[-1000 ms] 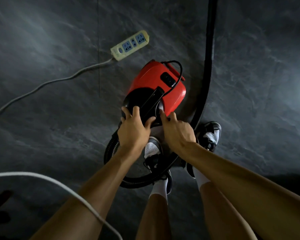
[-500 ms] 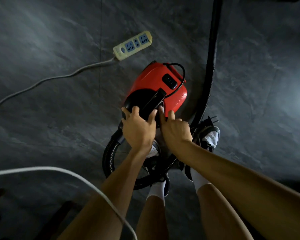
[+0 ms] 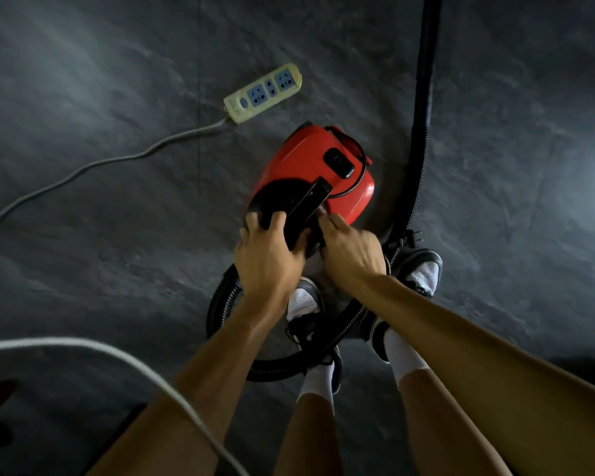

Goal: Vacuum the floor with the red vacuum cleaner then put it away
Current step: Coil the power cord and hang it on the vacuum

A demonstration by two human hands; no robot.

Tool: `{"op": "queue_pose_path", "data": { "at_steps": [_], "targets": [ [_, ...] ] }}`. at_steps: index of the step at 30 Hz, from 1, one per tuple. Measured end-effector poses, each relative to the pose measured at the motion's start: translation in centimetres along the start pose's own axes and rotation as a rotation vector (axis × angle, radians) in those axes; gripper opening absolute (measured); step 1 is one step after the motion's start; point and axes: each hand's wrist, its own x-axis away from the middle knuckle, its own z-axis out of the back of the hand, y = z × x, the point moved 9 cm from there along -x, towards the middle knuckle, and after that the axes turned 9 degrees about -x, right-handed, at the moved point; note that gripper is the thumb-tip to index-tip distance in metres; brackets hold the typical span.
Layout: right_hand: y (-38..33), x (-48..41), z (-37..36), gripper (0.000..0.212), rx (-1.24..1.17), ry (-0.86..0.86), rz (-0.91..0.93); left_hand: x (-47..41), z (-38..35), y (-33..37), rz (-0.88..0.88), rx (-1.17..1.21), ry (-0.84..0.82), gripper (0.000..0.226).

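Gripping the red vacuum cleaner (image 3: pixel 299 166) by its black front end, on the floor (image 3: pixel 117 235) just ahead of the shoes.
Curling left hand (image 3: pixel 265 259) fingers over the cap, right hand (image 3: pixel 351 249) fingers curling against its side, tips hidden; probably seating the hose (image 3: pixel 423 132) or readying a lift, next needing a firm 2-handed hold.

Arms extended down, left hand (image 3: pixel 268 261) curled in a grip, right hand (image 3: pixel 352 250) beside it, knuckles up
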Motion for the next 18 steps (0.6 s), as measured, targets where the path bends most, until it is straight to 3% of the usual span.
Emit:
{"op": "queue_pose_path", "data": {
  "at_steps": [3,8,12,14,18],
  "targets": [
    [0.5,-1.2,0.1,0.042,-0.226,0.000,-0.090,1.0,-0.2,-0.3,-0.093,0.065,-0.030,0.049],
    [0.9,-0.7,0.0,0.039,-0.472,0.087,-0.279,1.5,0.6,-0.5,-0.143,0.188,-0.044,0.053],
    [1.2,0.3,-0.5,0.048,-0.514,0.137,-0.363,0.4,1.8,-5.4,0.152,0.440,-0.060,0.037],
    [1.4,0.6,-0.7,0.053,-0.539,0.159,-0.388,-0.5,1.5,-6.2,0.152,0.396,-0.124,0.027],
    [1.4,0.7,-0.6,0.054,-0.593,0.177,-0.440,-2.3,-0.7,-6.5,0.219,0.378,-0.285,0.052]
  ]
}}
